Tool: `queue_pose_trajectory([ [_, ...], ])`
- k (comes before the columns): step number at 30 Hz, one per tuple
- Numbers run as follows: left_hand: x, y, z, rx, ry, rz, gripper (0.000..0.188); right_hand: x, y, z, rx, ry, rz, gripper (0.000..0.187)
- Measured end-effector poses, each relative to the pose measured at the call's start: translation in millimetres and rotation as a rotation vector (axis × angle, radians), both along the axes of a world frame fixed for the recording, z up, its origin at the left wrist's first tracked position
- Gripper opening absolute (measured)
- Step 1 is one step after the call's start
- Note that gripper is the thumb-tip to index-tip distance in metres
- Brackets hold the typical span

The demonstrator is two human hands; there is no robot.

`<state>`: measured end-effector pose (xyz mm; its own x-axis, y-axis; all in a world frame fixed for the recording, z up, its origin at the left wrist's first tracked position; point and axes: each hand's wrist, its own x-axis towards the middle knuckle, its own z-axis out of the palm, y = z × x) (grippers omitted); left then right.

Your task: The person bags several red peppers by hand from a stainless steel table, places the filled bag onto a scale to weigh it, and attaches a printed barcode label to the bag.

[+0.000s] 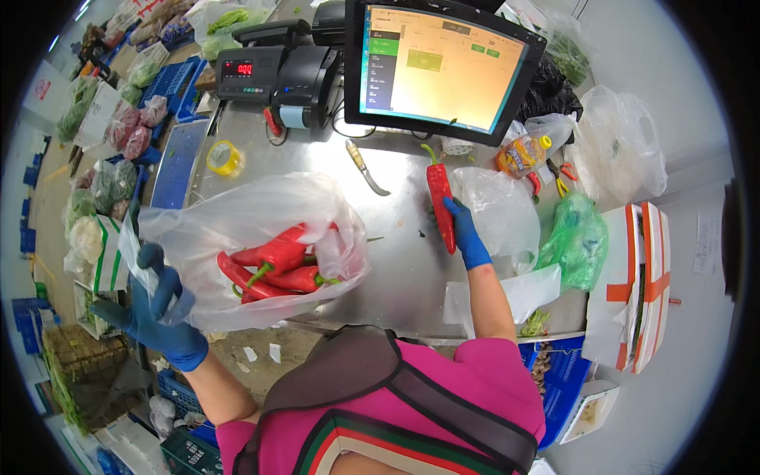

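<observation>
My right hand [470, 237], in a blue glove, is wrapped round a long red chili pepper [441, 196], held over the right part of the metal table, its green stem pointing away from me. My left hand [165, 313], also in a blue glove, has the mouth of a clear plastic bag [206, 237] caught among its fingers, with the thumb sticking out. Inside the bag lie several red peppers [281, 252] with green stems. Beyond the bag a curved knife [366, 168] with a light handle rests on the table.
At the back stand a scale [252, 73] with a lit red display, a label printer [305, 87] and a tilted screen [443, 63]. Yellow tape [225, 158] lies left. Right are an orange bottle [522, 155], pliers [562, 179], a green bag [576, 237] and a white foam box [625, 285].
</observation>
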<state>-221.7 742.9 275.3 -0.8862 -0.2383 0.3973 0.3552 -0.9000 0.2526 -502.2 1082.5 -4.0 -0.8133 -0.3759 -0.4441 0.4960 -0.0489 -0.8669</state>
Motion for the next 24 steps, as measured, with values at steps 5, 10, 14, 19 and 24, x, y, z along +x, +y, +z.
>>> queue_pose_trajectory([
  [5,24.3,45.6,-51.4,-0.146,-0.54,0.067,0.092,4.6,5.5,38.2,-0.298,-0.272,0.153,0.05],
  [10,23.9,69.9,-67.0,-0.04,-0.749,0.331,0.094,11.9,-14.9,56.1,-0.462,-0.339,0.203,0.047],
  [14,9.8,62.2,-70.7,-0.096,-0.698,0.25,0.099,23.1,-36.4,69.0,-0.683,-0.251,0.261,0.071],
  [19,10.8,65.5,-73.7,-0.063,-0.678,0.312,0.097,40.8,-82.2,97.4,-0.622,-0.344,0.457,0.066],
  [24,18.7,64.7,-74.5,-0.023,-0.623,0.311,0.097,50.9,-91.5,99.9,-0.689,-0.361,0.521,0.066],
])
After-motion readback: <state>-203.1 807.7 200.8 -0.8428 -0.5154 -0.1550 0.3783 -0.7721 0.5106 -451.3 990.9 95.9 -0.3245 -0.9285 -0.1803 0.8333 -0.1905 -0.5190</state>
